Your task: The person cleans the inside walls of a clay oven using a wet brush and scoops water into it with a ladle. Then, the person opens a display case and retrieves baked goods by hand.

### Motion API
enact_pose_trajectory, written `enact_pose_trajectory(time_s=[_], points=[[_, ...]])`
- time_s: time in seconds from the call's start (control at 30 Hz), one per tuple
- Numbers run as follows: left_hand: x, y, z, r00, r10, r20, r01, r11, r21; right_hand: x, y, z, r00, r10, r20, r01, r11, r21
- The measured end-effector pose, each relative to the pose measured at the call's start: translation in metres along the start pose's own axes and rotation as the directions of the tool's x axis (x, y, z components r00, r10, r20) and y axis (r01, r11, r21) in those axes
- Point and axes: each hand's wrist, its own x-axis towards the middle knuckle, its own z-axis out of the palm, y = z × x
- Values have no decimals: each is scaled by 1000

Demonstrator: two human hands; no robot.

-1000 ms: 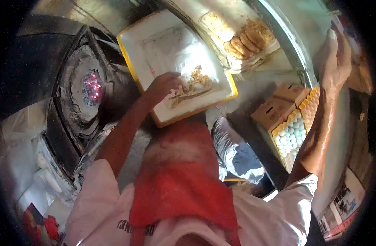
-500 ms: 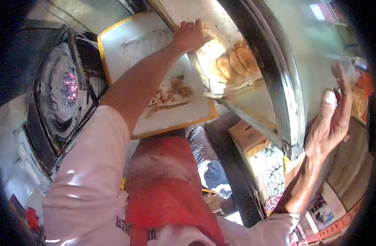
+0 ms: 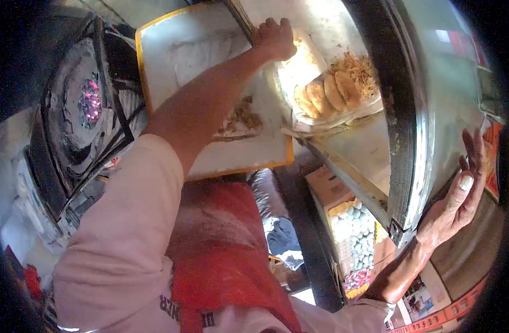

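Note:
My left hand [image 3: 274,41] reaches across the white tray and rests on the wooden edge [image 3: 240,19] of a glass-sided case. Its fingers look curled over that edge. Beside it inside the case lie several round golden-brown breads or pastries [image 3: 324,97] in a row, with a heap of brown shreds [image 3: 354,72] behind them. The white tray [image 3: 210,161] has a yellow rim and carries brown crumbs [image 3: 243,119]. At the right, my right hand [image 3: 454,208] is open, fingers stretched out, just outside the case's glass pane [image 3: 440,111]; touching or apart, I cannot tell.
Glowing coals [image 3: 91,102] lie in a round stove [image 3: 71,139] at the left. Below the case, many pale eggs [image 3: 354,227] fill a box beside a cardboard carton [image 3: 326,186]. The case's dark frame [image 3: 401,166] stands between my arms. A red apron [image 3: 215,250] covers my front.
The view has shifted, so the case, breads and right hand sit lower or farther right in the picture. My left hand remains at the wooden edge; my right hand stays open beside the pane.

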Motion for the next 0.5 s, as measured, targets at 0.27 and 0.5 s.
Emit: enact_pose_trajectory(time_s=[0.27,0.5], points=[[24,-32,-39,863,200,-465,-209,977,32,0,3,3,997,52,-63,-45,994,101],[-39,45,46,743,666,72,-668,731,138,1,3,2,997,50,-50,-47,997,67]])
